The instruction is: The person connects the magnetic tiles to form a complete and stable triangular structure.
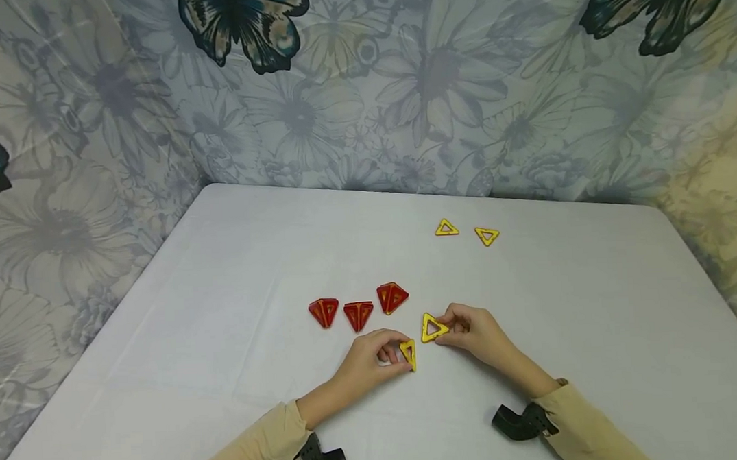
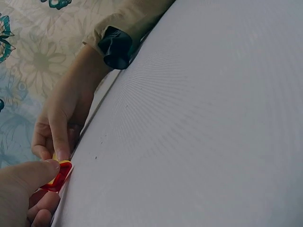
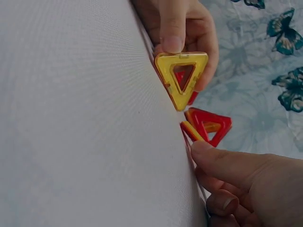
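Note:
My left hand (image 1: 374, 359) pinches a yellow triangular magnetic tile (image 1: 413, 355) with a hollow middle, standing nearly on edge. In the right wrist view this yellow tile (image 3: 203, 60) faces the camera; in the left wrist view a red side (image 2: 60, 178) shows under the thumb. Just to the right, my right hand (image 1: 478, 331) grips a second yellow triangular tile (image 1: 427, 329) by one corner, between thumb and fingers. A small gap separates the two tiles in the head view. Behind the hands stand red pyramids of triangular tiles (image 1: 324, 312), (image 1: 358, 315), (image 1: 393, 297).
Farther back on the white table (image 1: 270, 234) lie two loose yellow triangles, one pointing away (image 1: 446, 227) and one pointing nearer (image 1: 487, 236). A flower and butterfly cloth (image 1: 351, 107) hangs behind and beside the table. Each wrist carries a black camera mount (image 1: 522, 422).

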The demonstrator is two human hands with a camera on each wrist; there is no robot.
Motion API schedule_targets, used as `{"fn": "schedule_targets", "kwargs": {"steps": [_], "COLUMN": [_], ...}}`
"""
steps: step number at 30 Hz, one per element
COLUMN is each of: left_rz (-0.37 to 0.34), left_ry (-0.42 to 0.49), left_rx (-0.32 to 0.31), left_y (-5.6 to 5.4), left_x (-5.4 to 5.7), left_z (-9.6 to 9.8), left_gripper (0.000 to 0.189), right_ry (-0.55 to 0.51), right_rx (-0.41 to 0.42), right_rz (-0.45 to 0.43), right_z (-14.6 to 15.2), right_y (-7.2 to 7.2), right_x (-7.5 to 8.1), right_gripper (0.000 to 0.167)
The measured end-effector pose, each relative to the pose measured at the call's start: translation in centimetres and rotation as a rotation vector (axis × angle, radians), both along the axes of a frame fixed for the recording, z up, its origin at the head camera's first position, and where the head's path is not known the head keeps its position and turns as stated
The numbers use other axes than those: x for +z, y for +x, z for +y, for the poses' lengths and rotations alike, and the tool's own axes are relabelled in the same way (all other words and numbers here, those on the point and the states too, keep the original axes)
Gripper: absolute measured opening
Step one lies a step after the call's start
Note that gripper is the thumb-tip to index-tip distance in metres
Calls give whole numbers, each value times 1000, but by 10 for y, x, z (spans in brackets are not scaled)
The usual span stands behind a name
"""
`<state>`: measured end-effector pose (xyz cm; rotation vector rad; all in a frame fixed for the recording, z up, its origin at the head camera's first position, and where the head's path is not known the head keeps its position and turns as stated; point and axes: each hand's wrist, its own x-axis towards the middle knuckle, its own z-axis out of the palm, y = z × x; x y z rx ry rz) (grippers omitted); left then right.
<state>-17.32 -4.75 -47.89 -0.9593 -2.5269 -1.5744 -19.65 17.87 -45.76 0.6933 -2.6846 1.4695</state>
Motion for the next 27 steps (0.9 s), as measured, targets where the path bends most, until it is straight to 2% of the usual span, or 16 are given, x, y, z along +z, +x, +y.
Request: {"fn": "schedule_targets", "kwargs": {"steps": [4, 10, 15, 20, 27], "left_rz": [-13, -23, -23, -13, -6], "left_ry": [0, 1, 8, 9, 0], "left_rx": [-3, -5, -7, -10, -13], "left_y": [0, 0, -1, -1, 0], "left_x": [0, 1, 0, 1, 3], "left_z": [0, 0, 0, 0, 0], "left_gripper": [32, 31, 29, 29, 29], "right_ry": [33, 83, 88, 91, 107], "right_rx": [49, 134, 178, 168, 181], "right_rz": [-22, -58, -95, -96, -110], "right_z": [2, 2, -6, -12, -5], "right_y": [1, 5, 14, 21, 16], "right_x": [-3, 3, 18, 33, 10], "right_gripper": [20, 21, 19, 19, 20]}}
